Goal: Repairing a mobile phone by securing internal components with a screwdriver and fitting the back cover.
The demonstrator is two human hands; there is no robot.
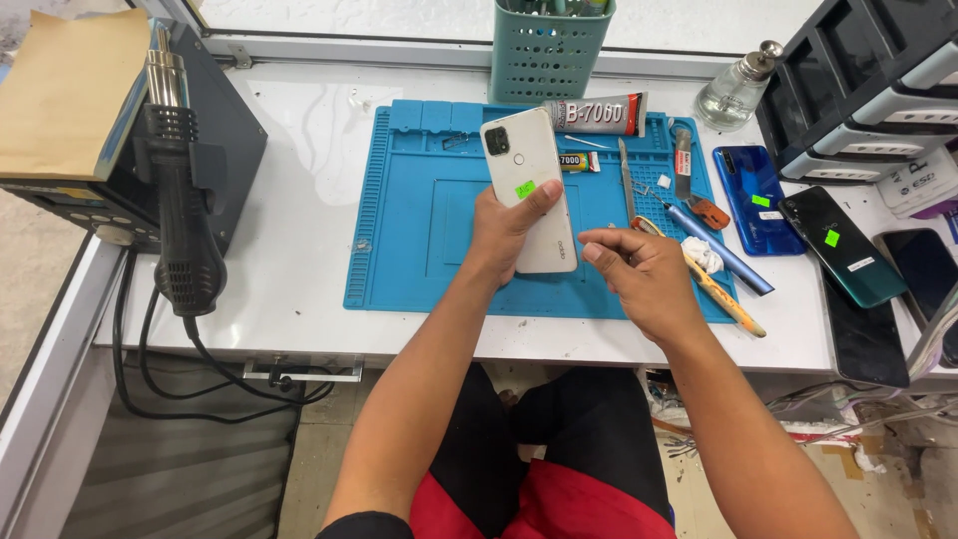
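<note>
My left hand [504,232] holds a white smartphone [527,170] back-side up over the blue work mat [419,220]. A small green sticker sits on the phone's back under my thumb, and the camera block is at its top left. My right hand [639,277] hovers just right of the phone's lower end with the fingers loosely curled, thumb and forefinger pinched close together. Whether something tiny sits between those fingertips cannot be seen.
A hot-air gun [180,190] rests on its station at left. A green tool basket [549,50], a glue tube [599,115], tweezers, a blue pen tool [718,250], a glass bottle [736,88], several other phones [753,200] and a drawer unit [868,90] lie at right.
</note>
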